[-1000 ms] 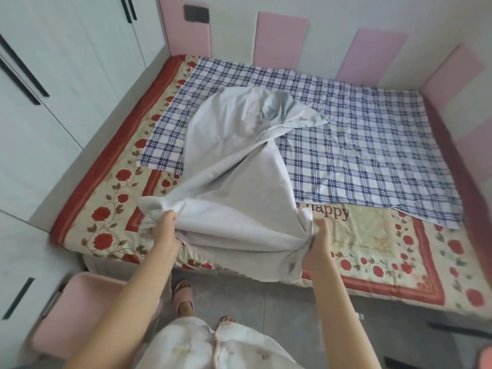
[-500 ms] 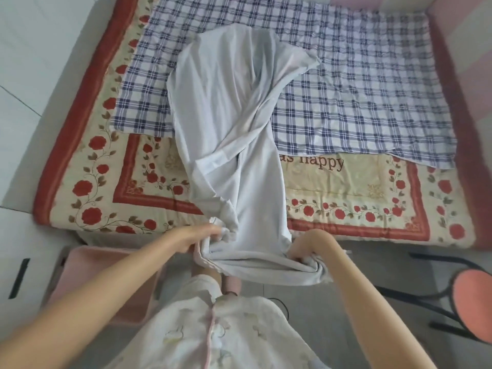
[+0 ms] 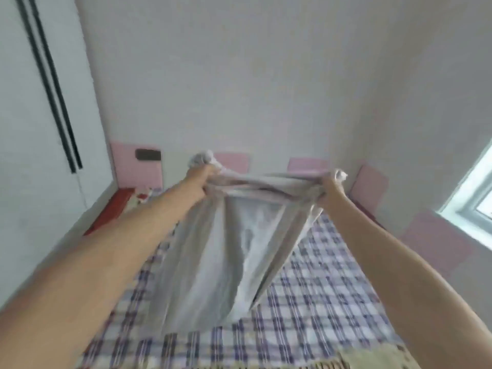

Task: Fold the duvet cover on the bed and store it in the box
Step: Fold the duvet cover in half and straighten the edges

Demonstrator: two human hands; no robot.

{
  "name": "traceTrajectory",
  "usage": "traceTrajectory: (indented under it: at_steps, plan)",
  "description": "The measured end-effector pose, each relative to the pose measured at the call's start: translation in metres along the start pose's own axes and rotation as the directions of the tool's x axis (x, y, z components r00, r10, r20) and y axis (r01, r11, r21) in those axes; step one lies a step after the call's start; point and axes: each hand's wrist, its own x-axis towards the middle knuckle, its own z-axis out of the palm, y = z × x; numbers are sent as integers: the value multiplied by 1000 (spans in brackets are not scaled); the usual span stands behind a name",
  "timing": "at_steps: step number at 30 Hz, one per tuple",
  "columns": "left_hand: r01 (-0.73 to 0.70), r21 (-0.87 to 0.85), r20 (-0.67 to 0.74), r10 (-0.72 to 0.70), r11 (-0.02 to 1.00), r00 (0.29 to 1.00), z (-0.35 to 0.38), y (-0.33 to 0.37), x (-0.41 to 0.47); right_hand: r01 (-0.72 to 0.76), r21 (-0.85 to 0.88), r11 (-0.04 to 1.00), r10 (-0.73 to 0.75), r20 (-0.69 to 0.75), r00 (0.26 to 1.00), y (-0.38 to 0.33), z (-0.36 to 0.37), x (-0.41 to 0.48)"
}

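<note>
The pale grey duvet cover hangs in the air over the bed, bunched along its top edge and draping down toward the checked sheet. My left hand grips the top edge at the left, fingers closed on a wad of cloth. My right hand grips the other end of that edge. Both arms are stretched out forward and raised high. The picture is blurred by motion. The box is out of sight.
A blue-and-white checked sheet covers the bed, with a cream quilt at the near edge. Pink wall pads line the wall behind. A white wardrobe stands at the left, a window at the right.
My hands have swung the duvet cover up from low at the bed's foot to high in front of me. The view has tilted up toward the wall.
</note>
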Motion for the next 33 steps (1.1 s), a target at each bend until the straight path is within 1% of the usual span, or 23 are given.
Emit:
traceTrajectory:
  at_steps: [1,2,3,4,6,8,9,11,12,13,14,16,18,20,21,23,25,26,28,29,30,32,33]
  plan:
    - [-211,-125,-45,207,969,977,8,85,1,188,195,963,-198,36,979,-83,36,13]
    - [-391,-228,-99,378,892,920,17,159,-9,367,298,881,-396,40,917,-162,65,16]
    - [-525,-280,-136,508,804,851,20,218,-24,488,353,798,-539,58,840,-229,87,12]
    - [-603,-287,-151,587,744,796,21,258,-37,568,366,737,-629,65,774,-283,106,8]
    - [-705,-181,-197,677,686,709,22,302,-60,637,377,673,-690,7,724,-352,125,-19]
    - [-750,-135,-235,714,648,659,18,321,-81,622,429,655,-704,45,709,-381,130,-52]
    - [-764,-156,-227,730,626,645,16,321,-87,610,442,658,-705,77,705,-382,129,-62]
    - [-796,-194,-210,768,573,605,15,324,-104,625,473,621,-751,130,647,-386,117,-78]
    - [-801,-187,-204,775,569,598,16,319,-112,637,476,607,-768,145,624,-384,110,-81]
    - [-809,-182,-212,781,559,588,16,315,-113,640,470,608,-770,151,620,-380,103,-85]
    - [-802,-145,-238,766,579,597,18,302,-118,635,463,619,-763,160,626,-371,96,-86]
    - [-779,-142,-265,735,611,624,17,272,-128,614,464,638,-747,183,639,-347,85,-95]
    - [-772,-150,-220,740,618,636,15,236,-140,582,479,657,-725,188,663,-318,70,-105]
    - [-780,-120,-176,760,614,626,12,196,-159,546,469,695,-676,165,718,-273,46,-122]
    - [-771,-103,-172,752,629,636,7,173,-165,537,451,713,-653,148,743,-245,31,-130]
    - [-710,-40,-178,694,703,698,1,121,-178,506,389,770,-584,110,804,-180,3,-154]
    - [-594,23,-186,588,804,788,-3,55,-195,446,331,831,-490,59,870,-110,-30,-183]
    - [-568,46,-180,566,822,805,-4,38,-198,425,349,835,-466,41,884,-89,-39,-188]
    - [-447,143,-187,467,883,864,-8,-33,-225,312,355,882,-332,-4,943,-19,-73,-215]
    - [-362,212,-181,400,908,898,-9,-66,-236,250,325,912,-256,-26,966,15,-91,-224]
    - [-237,274,-178,292,932,940,-10,-105,-254,171,288,942,-166,-42,985,56,-110,-243]
    - [15,432,-185,72,902,980,-18,-168,-273,28,232,972,-9,-86,996,127,-145,-263]
    - [137,512,-201,-37,848,979,-23,-201,-285,-62,217,974,88,-112,990,161,-163,-277]
